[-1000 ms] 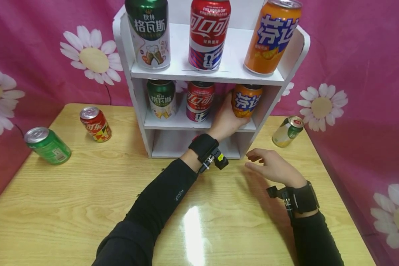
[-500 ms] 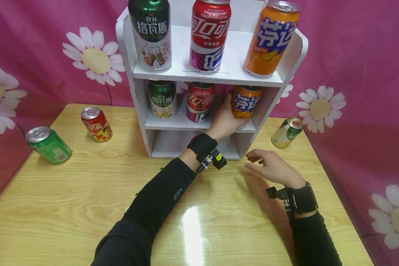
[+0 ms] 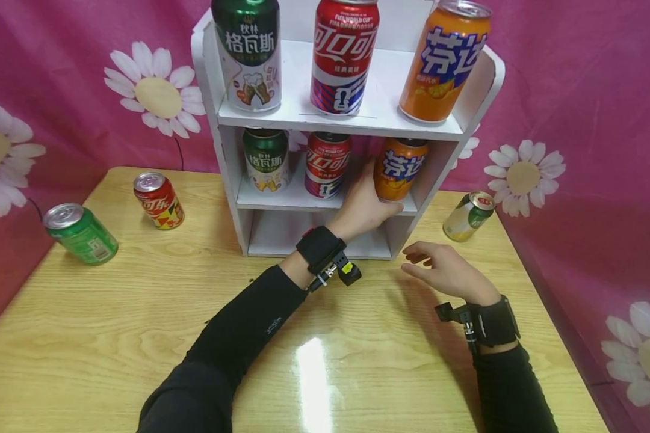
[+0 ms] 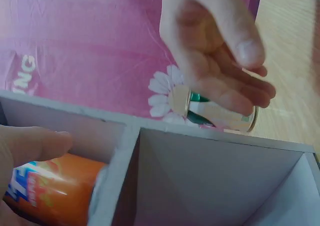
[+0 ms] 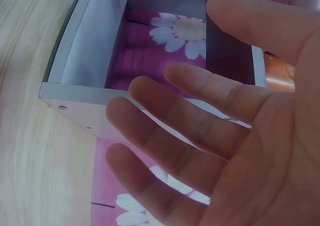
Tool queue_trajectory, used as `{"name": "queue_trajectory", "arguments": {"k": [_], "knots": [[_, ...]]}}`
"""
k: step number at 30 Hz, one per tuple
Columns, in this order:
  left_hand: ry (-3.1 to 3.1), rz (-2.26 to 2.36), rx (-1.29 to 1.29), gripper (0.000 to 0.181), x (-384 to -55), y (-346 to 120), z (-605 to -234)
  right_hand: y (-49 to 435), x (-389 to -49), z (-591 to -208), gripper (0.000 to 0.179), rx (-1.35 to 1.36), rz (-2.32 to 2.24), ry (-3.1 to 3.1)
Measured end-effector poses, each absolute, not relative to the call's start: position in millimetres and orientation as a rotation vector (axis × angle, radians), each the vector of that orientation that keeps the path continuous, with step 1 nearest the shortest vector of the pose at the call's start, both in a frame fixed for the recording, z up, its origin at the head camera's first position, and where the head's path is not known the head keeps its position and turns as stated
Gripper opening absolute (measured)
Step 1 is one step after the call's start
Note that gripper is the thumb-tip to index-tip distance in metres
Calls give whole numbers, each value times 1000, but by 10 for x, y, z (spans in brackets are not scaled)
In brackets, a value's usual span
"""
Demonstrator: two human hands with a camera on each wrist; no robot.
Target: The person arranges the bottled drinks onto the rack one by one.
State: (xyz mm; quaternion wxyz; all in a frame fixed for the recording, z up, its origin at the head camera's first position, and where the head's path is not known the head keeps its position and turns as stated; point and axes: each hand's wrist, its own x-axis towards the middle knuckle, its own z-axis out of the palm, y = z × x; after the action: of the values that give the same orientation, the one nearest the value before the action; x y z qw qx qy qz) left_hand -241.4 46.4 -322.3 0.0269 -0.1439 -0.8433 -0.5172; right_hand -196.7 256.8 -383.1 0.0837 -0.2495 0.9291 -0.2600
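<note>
Orange metal is seen right of centre in the head view, where a soda can (image 3: 401, 170) is seated, apparently upright, on the middle board (image 3: 281, 207) of a white shelf unit. The can is flanked at its left by the left grip (image 3: 365, 204); the thumb is held straight, just beneath the can's base in the frame, and is not wrapped round it. The fingers behind are largely hidden, so whether the can is pressed by them cannot be told. The right grip (image 3: 445, 272) is held above the desk (image 3: 411, 385) at right, with fingers relaxed and nothing grasped.

For this handling to be done well, the can's base is best kept flat on the board, with any pressure applied low, since the can could be tipped by a push near its top. Little room is left beside the red can (image 3: 327, 165) near mid-frame, so a sideways sweep should be avoided and the fingers guided straight toward the bottom of the frame if withdrawn. The knuckles should be kept low, clear of the upper board (image 3: 379, 123).
</note>
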Motion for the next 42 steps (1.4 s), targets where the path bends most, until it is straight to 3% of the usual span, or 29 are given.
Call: {"name": "queue_trajectory", "arguments": {"k": [9,17,21,35,42], "knots": [[-2724,-1587,-606,85,-1958,65,-3312,2627,-2054,-3875,32,-698,-776,2772],[-2739,-1472,-997,37,-1764,-720,-3453,2835,-2124,-3933,39,-613,-784,2788],[-2813,-1479,-1052,29,-1742,-1175,-3508,3007,-2132,-3973,43,-559,-772,2807],[-3096,-1211,-621,39,-1748,-2236,-3723,3535,-2175,-4096,51,-392,-643,2813],[-3175,-948,-386,50,-1893,-2469,-3717,3747,-2228,-4019,84,-89,-603,2786]]}}
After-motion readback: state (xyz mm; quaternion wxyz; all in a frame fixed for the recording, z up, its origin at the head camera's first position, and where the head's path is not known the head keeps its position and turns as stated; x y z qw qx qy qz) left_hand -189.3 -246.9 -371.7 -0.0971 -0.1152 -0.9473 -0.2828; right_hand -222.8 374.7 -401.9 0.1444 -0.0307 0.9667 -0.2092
